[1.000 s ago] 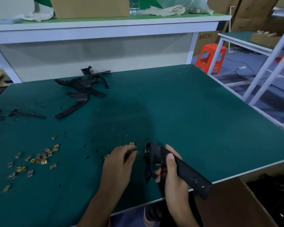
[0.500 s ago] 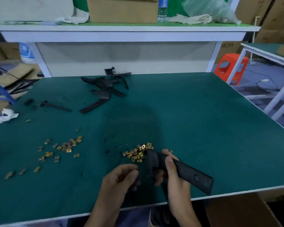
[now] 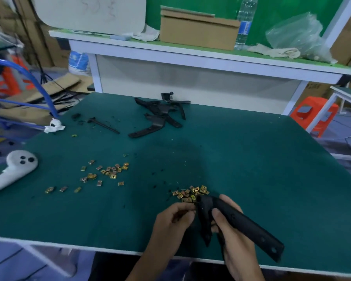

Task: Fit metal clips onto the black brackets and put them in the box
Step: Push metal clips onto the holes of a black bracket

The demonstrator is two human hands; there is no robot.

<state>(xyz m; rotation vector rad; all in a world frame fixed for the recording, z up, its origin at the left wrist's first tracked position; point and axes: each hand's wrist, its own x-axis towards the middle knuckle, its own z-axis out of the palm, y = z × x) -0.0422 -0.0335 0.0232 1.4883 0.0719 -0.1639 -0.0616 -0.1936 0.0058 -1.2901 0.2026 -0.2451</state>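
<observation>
Nearest the viewer, the right hand (image 3: 235, 244) grips a black bracket (image 3: 251, 230), thumb across its matte plastic arm. The arm is a long flat bar with holes along it, slanting from its bent head, which is up and left of the hand, down to the right over the counter (image 3: 251, 159) edge.

The left hand (image 3: 170, 224) is just left of that head with fingers curled and tips almost touching it. I cannot tell whether it pinches a clip.

Just beyond both hands lies a small heap of metal clips (image 3: 193, 194), small, squarish and brass-coloured, slightly nearer the left hand. More loose clips (image 3: 109, 172) lie well to that hand's left.

Far beyond, spare brackets (image 3: 160, 114) are tangled together. A cardboard box (image 3: 197, 31) sits on the shelf behind.
</observation>
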